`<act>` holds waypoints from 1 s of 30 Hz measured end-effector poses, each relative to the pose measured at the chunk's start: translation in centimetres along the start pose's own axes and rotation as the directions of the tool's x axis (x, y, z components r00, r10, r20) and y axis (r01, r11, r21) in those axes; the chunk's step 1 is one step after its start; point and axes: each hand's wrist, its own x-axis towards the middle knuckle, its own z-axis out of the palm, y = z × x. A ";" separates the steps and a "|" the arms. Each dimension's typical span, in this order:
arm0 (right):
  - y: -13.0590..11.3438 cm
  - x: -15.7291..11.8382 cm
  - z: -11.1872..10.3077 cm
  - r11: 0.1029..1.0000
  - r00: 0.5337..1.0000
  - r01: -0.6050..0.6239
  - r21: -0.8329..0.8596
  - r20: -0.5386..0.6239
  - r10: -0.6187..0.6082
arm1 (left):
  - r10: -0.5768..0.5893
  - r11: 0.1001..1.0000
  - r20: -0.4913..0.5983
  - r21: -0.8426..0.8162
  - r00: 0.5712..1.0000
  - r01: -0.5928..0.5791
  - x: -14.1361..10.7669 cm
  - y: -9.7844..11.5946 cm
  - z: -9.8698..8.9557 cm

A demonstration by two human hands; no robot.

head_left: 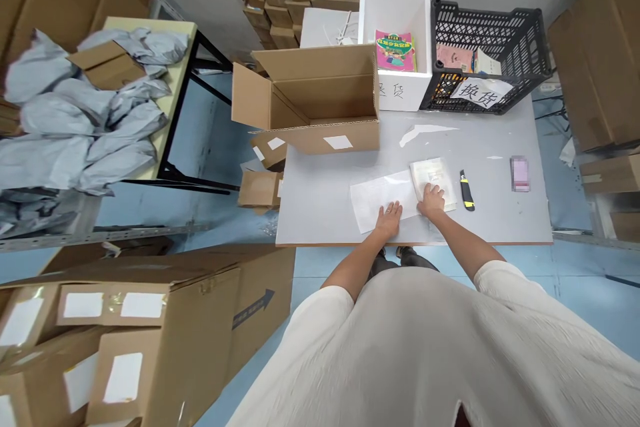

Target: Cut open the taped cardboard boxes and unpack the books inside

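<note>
My left hand [389, 220] lies on the lower right part of a flat whitish sheet or bag [367, 200], fingers spread and pointing away from me. Just right of it, my right hand [432, 200] rests with its fingers apart on the lower left part of a small pale packet [436, 177], which may be a book in clear wrap. The packet touches or overlaps the sheet's right edge. A black and yellow box cutter [467, 191] lies to the right of the packet, touched by neither hand.
Behind the sheet stands an open cardboard box [320, 93], then a white foam bin [395, 7] with books and a black crate [525, 60]. A pink item [520, 173] lies at right. Grey parcels [60, 107] fill the left table [173, 90]; a large carton [200, 340] stands lower left.
</note>
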 end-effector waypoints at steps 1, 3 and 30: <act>0.0 0.0 -0.2 1.000 1.000 -0.001 0.003 -0.004 0.001 | -0.001 1.000 0.002 0.014 1.000 0.001 -0.1 -0.1 0.0; 0.0 0.0 -0.7 1.000 1.000 0.003 0.000 -0.013 -0.003 | 0.001 0.999 -0.001 0.033 1.000 -0.001 -0.2 -0.2 0.1; 2.5 0.3 -4.1 0.868 1.000 0.006 0.496 -0.001 -0.006 | -0.139 0.987 -0.095 -0.093 0.986 0.131 -1.4 -2.4 -3.8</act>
